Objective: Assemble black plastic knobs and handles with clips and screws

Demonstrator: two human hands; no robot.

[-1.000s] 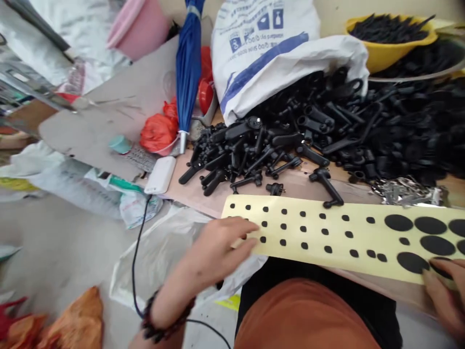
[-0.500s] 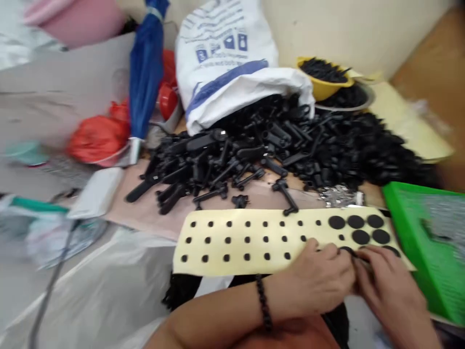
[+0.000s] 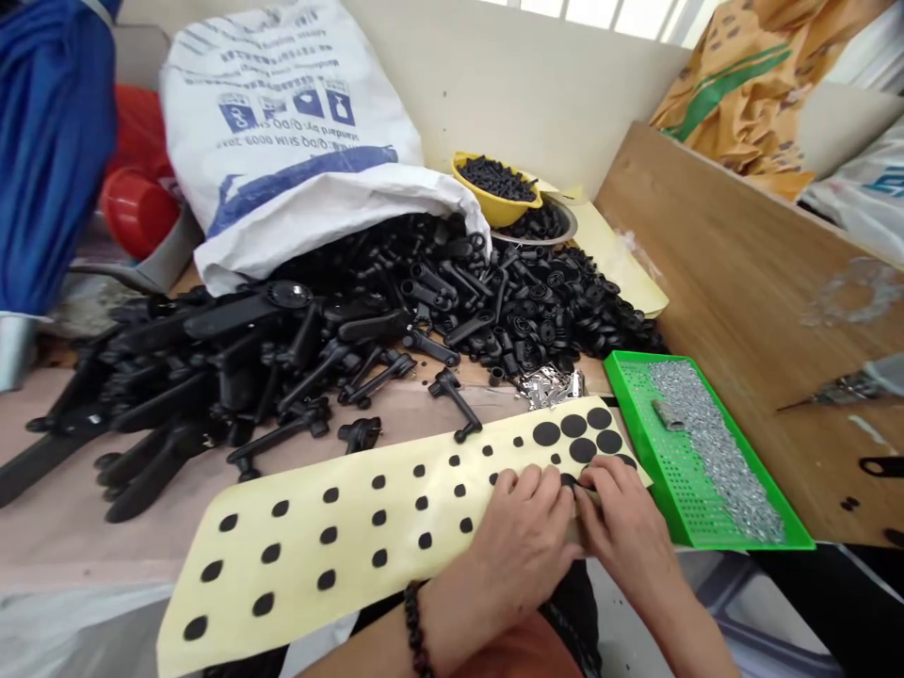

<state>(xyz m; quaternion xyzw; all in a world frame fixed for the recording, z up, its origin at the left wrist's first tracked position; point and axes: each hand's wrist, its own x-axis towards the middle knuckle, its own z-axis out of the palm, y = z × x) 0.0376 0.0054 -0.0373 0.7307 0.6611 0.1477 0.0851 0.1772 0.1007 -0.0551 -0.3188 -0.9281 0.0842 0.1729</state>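
A long yellow backing sheet lies slantwise along the table's front edge, carrying rows of small black dots and, at its right end, larger black round stickers. My left hand, with a dark beaded bracelet at the wrist, has its fingers curled over the sheet's near edge. Close against it, my right hand pinches at a black round sticker lying between the two hands. My fingers partly hide this sticker and the edge of the sheet.
Black plastic handles and round parts heap up behind the sheet, spilling from a white sack. Small metal clips lie nearby. A green tray of metal pieces stands at right, beside a wooden board. Behind is a yellow bowl.
The view has swung right and sharpened, so the sheet and hands appear further left and the whole green tray shows. Both hands stay together at the sheet's right end.
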